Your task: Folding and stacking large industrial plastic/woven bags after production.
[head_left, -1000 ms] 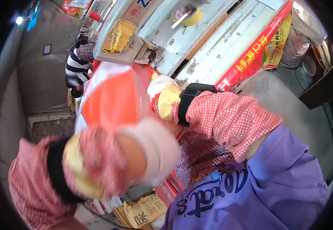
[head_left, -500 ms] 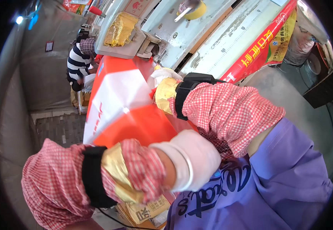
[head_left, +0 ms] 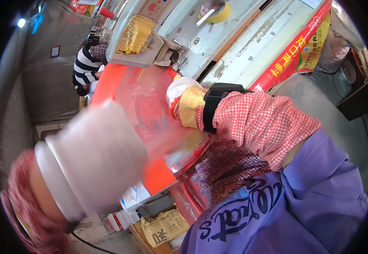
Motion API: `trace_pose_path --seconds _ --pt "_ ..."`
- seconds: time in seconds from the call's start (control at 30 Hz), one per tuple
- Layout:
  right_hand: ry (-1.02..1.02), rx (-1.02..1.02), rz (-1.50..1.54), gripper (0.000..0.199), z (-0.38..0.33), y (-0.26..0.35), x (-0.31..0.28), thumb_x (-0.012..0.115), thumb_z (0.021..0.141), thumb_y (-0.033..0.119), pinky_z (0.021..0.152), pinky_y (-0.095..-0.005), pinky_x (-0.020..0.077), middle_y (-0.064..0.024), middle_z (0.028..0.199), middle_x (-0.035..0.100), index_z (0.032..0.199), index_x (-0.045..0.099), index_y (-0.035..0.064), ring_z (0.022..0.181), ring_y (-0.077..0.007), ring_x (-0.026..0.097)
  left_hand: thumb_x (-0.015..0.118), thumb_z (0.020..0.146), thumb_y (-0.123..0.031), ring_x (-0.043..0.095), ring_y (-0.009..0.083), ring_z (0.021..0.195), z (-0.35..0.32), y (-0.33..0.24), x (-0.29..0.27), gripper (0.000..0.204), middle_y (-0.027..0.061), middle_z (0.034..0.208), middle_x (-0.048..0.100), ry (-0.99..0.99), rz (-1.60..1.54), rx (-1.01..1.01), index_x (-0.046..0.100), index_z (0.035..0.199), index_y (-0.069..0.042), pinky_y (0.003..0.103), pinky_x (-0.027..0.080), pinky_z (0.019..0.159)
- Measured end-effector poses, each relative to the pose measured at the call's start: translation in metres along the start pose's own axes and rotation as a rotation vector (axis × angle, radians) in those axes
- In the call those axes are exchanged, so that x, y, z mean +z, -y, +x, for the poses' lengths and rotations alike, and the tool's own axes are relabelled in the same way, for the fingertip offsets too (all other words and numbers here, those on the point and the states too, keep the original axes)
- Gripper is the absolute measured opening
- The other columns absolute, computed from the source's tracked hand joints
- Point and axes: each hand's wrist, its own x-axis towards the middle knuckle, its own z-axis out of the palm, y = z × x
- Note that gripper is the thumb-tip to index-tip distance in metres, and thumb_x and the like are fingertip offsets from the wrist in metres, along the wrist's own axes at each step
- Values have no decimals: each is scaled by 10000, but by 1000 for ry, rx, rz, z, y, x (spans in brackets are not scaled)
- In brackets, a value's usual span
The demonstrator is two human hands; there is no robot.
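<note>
My right hand (head_left: 179,95), in a white glove with a yellow cuff, a black wrist strap and a red-checked sleeve, grips the upper edge of an orange and clear plastic bag (head_left: 146,114) close to the grey machine (head_left: 184,29). My left hand (head_left: 95,152), also in a white glove, is blurred with motion and very near the camera, in front of the bag's lower left part. Whether its fingers hold the bag cannot be made out. The bag spreads between both hands.
Yellow material (head_left: 135,34) lies on the machine's tray, and a yellow tape roll (head_left: 217,12) sits higher up. A person in a striped top (head_left: 84,70) stands behind at left. A red printed strip (head_left: 294,46) runs along the bench. Paper sacks (head_left: 165,226) lie on the floor below.
My left hand has swung up and toward the camera, now large and blurred. The bag has spread wider and flatter. My right hand has stayed on the bag's top edge.
</note>
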Motion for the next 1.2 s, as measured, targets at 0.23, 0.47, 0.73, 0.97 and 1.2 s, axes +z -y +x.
trace_pose_path --seconds 0.23,0.47,0.73,0.97,1.2 --pt "-141 512 -586 154 -26 24 -17 676 679 194 630 -399 460 -85 749 589 773 620 86 695 -232 564 547 699 -126 613 258 558 81 -88 41 59 69 538 559 86 -504 124 580 671 -87 373 490 473" --pt "-289 1045 -1198 172 -26 77 -30 654 735 197 665 -382 455 -93 832 590 853 616 77 769 -216 563 565 741 -165 604 289 647 96 -32 63 132 99 611 564 -51 -515 52 508 813 -71 396 474 561" --pt "-451 1596 -1647 194 20 -22 10 633 792 200 700 -365 451 -100 916 592 933 613 68 843 -201 563 689 632 -262 564 263 642 28 45 90 216 70 611 557 -227 -445 -44 649 798 -130 361 471 678" --pt "-1020 570 -647 200 31 -61 63 616 736 191 620 -401 470 -123 674 574 664 588 6 635 -307 562 624 657 -225 561 237 613 42 16 102 123 26 544 528 -235 -436 266 560 605 -135 367 463 718" --pt "-398 1144 -842 345 56 -13 28 759 568 246 640 -407 477 -126 767 610 767 610 7 674 -294 585 592 678 -262 550 224 586 67 -30 62 157 29 578 524 -266 -310 221 530 623 -129 359 422 538"
